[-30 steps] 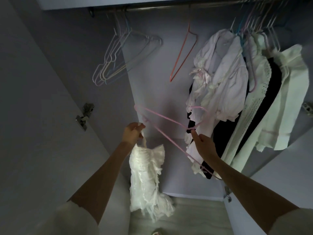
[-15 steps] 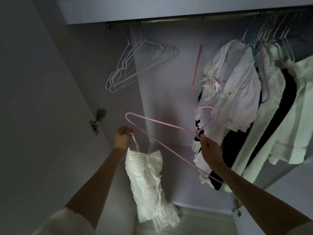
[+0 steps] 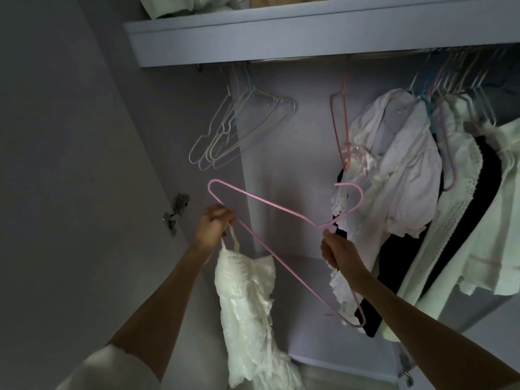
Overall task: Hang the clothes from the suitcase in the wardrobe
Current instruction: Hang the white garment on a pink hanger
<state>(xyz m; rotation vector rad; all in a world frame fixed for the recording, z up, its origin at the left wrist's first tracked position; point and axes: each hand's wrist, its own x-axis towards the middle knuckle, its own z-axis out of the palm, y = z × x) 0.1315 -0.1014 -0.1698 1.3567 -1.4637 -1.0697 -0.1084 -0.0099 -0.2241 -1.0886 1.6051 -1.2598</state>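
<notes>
**Strap meets hanger at the wardrobe door**

A person stands before an open wardrobe (image 3: 180, 136), both arms raised toward the middle of the frame. The left hand (image 3: 212, 226), at centre left, has its fingers curled round the thin strap of a white ruffled dress (image 3: 247, 302), which hangs straight down from that fist toward the bottom of the frame. The right hand (image 3: 336, 253), at centre right, pinches the neck of a pink hanger (image 3: 270, 204) just under its hook, which curls up and to the right of it. The hanger lies tilted, its long axis running from its rounded end at upper left, just above the left hand, down to its other end at lower right, below the right forearm. The strap sits right beside the hanger's lower bar, so the left hand is the nearer one; slipping the strap over that upper-left end looks like the step in hand. Both wrists are bent upward, elbows low. Above, a rail (image 3: 281, 61) under the shelf carries empty hangers (image 3: 239, 130) at upper centre and hung clothes (image 3: 408, 164) at right.
</notes>
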